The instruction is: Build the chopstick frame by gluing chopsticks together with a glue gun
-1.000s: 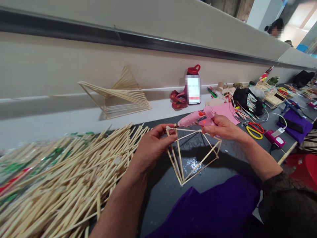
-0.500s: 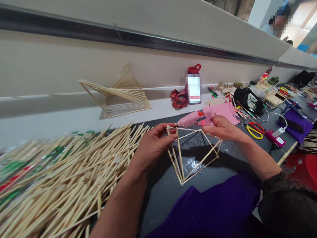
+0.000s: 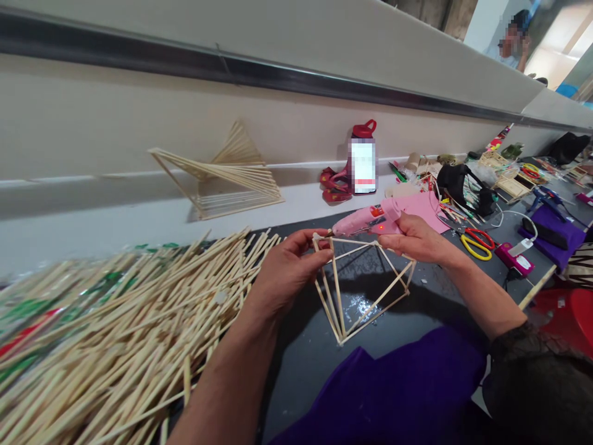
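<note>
My left hand (image 3: 296, 259) pinches a thin wooden stick near the upper left corner of a stick frame (image 3: 389, 287). The frame is built of pale sticks joined at the corners with whitish glue, and it stands on the dark table (image 3: 296, 383). In my right hand (image 3: 414, 238) is a pink glue gun (image 3: 364, 221) with a lit red light. Its nozzle points left and meets the corner beside my left fingertips. Whether the nozzle touches the stick or the glue there, I cannot tell.
A heap of loose sticks (image 3: 139, 346) covers the left side. A finished-looking twisted stick model (image 3: 231, 173) leans at the wall. A phone (image 3: 364, 165) stands upright behind the glue gun. Scissors (image 3: 477, 243), a magenta power socket (image 3: 515, 259) and purple cloth (image 3: 393, 389) lie about.
My hands, the glue gun and the stick frame hold practically the same place. In the far background, a person has shifted slightly, with a raised hand now visible.
</note>
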Tool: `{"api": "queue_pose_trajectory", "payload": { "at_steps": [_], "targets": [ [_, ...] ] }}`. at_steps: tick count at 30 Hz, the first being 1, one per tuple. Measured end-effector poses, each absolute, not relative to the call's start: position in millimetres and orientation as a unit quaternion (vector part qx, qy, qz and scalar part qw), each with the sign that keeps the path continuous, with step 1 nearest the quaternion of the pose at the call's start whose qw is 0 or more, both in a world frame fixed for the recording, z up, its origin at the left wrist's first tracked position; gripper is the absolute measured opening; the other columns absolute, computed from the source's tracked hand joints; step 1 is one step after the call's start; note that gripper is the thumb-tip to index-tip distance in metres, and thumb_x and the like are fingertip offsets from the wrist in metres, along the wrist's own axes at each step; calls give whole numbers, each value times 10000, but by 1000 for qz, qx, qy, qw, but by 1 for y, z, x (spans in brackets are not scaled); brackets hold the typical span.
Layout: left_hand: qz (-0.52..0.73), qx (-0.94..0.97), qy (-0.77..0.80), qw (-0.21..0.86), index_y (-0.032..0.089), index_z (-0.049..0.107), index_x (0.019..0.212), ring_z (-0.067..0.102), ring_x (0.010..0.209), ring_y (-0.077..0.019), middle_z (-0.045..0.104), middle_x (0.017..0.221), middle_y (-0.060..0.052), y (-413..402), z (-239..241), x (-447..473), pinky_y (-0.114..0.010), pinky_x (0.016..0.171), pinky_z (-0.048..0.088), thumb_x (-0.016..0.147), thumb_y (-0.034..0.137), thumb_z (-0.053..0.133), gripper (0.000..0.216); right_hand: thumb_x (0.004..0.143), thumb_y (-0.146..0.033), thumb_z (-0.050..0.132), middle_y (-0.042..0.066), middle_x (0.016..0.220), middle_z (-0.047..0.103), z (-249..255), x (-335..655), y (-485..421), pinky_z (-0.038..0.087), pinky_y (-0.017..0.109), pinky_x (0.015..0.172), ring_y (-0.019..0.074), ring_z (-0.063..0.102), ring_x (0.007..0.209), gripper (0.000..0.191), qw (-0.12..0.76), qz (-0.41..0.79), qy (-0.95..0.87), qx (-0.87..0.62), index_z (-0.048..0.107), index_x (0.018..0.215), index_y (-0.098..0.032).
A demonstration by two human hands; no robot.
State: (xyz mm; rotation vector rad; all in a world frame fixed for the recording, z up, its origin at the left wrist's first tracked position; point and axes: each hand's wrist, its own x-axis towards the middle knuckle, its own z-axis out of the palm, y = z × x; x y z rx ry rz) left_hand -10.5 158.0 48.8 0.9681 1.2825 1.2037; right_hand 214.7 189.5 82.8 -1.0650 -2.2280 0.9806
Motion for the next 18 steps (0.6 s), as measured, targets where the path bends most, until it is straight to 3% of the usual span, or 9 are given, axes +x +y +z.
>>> {"api": "queue_pose_trajectory", "payload": {
  "at_steps": [5, 11, 18],
  "targets": [
    [501, 410, 550, 529, 156, 672, 895, 543, 566, -102, 675, 726, 14, 158, 48, -11, -212, 495, 373, 474, 276, 791, 454, 834, -467, 508, -9, 641, 461, 83, 214, 188, 296, 270, 560, 109, 403, 631, 295, 237, 360, -812, -395, 451, 741, -193],
    [507, 403, 539, 539, 159, 674, 877, 595, 637, -123, 688, 766, -1, 157, 48, -10, -230, 568, 445, 461, 265, 810, 450, 835, -457, 523, -13, 661, 434, 81, 216, 188, 282, 275, 573, 109, 392, 645, 277, 239, 367, -809, -392, 468, 780, -191],
    [505, 411, 543, 530, 157, 676, 885, 560, 573, -106, 684, 734, 6, 158, 47, -11, -212, 497, 391, 478, 267, 796, 438, 834, -461, 511, -13, 629, 454, 81, 213, 188, 278, 265, 565, 108, 402, 637, 303, 245, 335, -812, -410, 434, 719, -191]
  ]
}}
